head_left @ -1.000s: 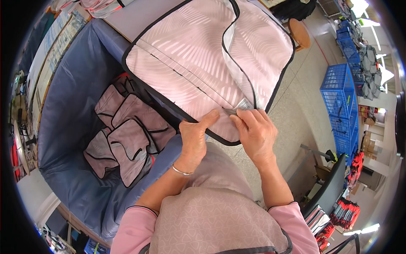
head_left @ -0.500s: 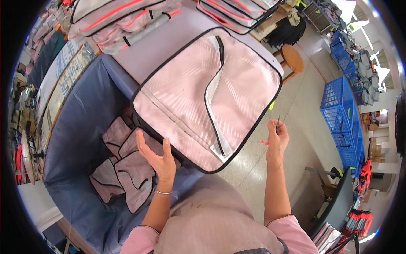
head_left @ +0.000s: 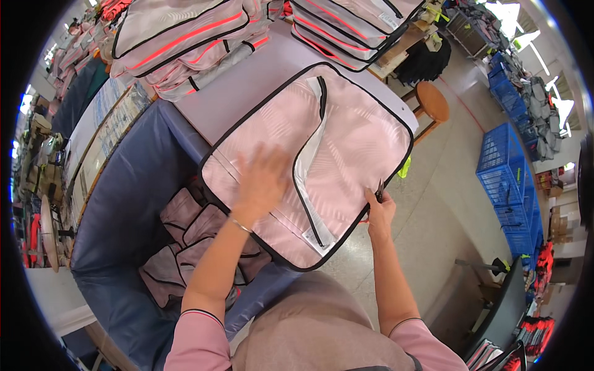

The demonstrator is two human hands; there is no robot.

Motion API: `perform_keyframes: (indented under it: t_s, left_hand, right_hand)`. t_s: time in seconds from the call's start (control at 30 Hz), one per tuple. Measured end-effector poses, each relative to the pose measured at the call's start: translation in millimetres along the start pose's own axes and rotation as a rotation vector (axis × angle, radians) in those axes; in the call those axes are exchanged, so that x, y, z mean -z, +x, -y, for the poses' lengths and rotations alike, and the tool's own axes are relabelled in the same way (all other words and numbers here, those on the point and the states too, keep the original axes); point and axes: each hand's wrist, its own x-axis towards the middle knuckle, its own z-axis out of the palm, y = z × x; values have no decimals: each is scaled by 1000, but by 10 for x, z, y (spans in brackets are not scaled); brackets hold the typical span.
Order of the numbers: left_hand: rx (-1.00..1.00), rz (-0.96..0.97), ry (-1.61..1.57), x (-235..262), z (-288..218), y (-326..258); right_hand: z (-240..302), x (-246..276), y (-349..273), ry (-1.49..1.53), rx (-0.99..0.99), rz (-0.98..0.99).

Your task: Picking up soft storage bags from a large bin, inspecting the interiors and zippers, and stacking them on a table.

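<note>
A flat pink fabric bag piece point(head_left: 352, 136) with rounded corners and black piping lies before me on the table's near end. Its zippered slit point(head_left: 303, 164) gapes in a curve down the middle, showing a pale lining. Over the left part of the fabric is my left hand point(head_left: 263, 185), blurred, its fingers stretched out and nothing in them. At the right edge my right hand point(head_left: 380, 210) grips small dark thread snips point(head_left: 380, 189), tip pointing up. Thumb and fingers meet the piping there. A bit of orange thread shows beside that hand.
A blue padded bin point(head_left: 117, 198) at the left holds several pink fabric pieces point(head_left: 198, 229). Stacked pink bags point(head_left: 185, 40) and another stack point(head_left: 352, 28) stand on the far side of the table point(head_left: 278, 55). To the right are a wooden stool point(head_left: 432, 102) and blue crates point(head_left: 504, 179).
My left hand has moved from over the bin onto the fabric. My right hand, with the snips, has come left to the piece's edge. The view has shifted slightly.
</note>
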Motion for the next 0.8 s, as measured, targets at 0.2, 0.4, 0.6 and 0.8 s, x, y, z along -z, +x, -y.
perform_keyframes:
  t_s: [0.2, 0.4, 0.6, 0.8]
  left_hand:
    - [520, -306, 1, 203, 838, -41]
    - [699, -184, -520, 16, 1083, -254]
    - [748, -253, -855, -336, 994, -564]
    - [756, -419, -943, -494, 755, -944]
  right_hand:
    - [40, -125, -28, 173, 51, 48]
    - [38, -243, 98, 213, 61, -49]
    - [163, -200, 336, 157, 154, -44]
    - [957, -233, -300, -118, 563, -83]
